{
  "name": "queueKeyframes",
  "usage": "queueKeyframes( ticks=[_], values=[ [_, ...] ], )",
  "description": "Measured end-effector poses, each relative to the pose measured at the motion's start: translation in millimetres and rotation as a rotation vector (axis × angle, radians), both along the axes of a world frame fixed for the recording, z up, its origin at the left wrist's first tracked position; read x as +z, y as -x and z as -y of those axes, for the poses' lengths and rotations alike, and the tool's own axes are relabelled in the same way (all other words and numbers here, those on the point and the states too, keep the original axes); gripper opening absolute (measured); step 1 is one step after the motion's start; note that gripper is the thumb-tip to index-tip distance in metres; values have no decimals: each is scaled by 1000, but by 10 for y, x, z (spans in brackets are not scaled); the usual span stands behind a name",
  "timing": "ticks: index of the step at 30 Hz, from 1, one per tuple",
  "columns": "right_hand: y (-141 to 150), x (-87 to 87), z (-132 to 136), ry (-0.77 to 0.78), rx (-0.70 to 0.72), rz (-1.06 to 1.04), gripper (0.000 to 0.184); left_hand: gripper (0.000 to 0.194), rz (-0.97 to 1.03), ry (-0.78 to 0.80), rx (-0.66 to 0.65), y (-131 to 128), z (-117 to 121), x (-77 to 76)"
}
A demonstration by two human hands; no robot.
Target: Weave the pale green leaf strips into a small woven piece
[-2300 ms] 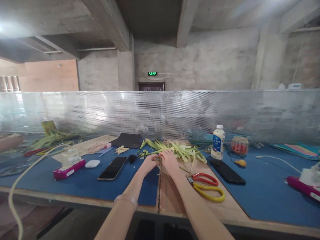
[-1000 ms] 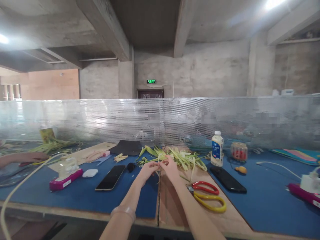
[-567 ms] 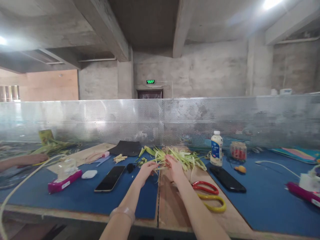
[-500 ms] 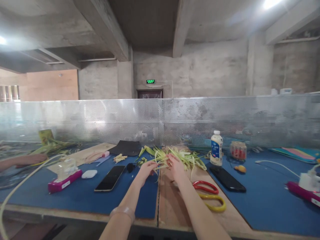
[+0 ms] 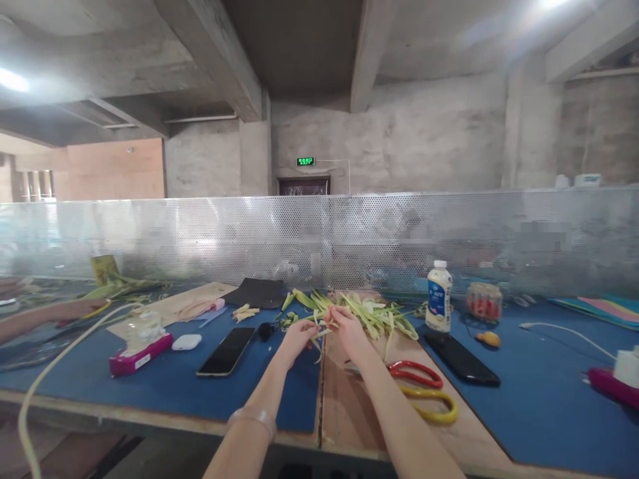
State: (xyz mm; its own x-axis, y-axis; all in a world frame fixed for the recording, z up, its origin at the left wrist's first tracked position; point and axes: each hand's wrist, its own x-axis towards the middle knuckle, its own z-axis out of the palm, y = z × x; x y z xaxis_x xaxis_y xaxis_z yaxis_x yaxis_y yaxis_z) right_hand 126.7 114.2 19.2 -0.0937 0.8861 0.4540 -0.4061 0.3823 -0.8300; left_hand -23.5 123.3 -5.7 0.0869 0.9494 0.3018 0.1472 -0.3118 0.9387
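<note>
My left hand (image 5: 300,337) pinches a narrow pale green leaf strip (image 5: 322,332) near the middle of the worktable. Close on its right, my right hand (image 5: 348,330) is closed with thumb and fingers on the same strip. Only a little of the strip shows between the fingertips. Just behind and to the right lies a loose pile of pale green leaf strips (image 5: 382,316), like husks. Under my right forearm sit scissors with one red and one yellow handle (image 5: 430,404); the forearm partly hides their blades.
To the left are a phone (image 5: 227,351), a white earphone case (image 5: 186,342) and a magenta power strip (image 5: 140,354). On the right stand a bottle (image 5: 438,299), a jar (image 5: 484,303) and a black phone (image 5: 462,358). Another person's arm (image 5: 50,316) reaches in at far left.
My right hand has drawn slightly away from my left, then come back nearer to it. My right forearm now covers part of the scissors. The other person's hand has moved at the left.
</note>
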Motion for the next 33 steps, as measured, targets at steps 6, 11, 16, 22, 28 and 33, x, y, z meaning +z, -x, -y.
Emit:
queueKeyframes(
  ticks=[6,11,16,22,28,33],
  values=[
    [32,-6,96,-47,66,173,22,31,-71,-80,-5,-16,77,35],
    [58,-53,50,-61,64,316,20,22,-28,-73,-35,-19,44,-10],
    [72,-40,62,-38,98,311,15,25,-22,-60,-36,-31,70,-2],
    [71,-41,62,22,106,243,16,22,-44,-66,-9,-35,95,14],
    [-12,13,40,48,27,60,18,19,-103,-85,25,-46,108,39],
    [-55,54,33,48,16,-132,18,14,-61,-15,57,-37,98,50]
  ],
)
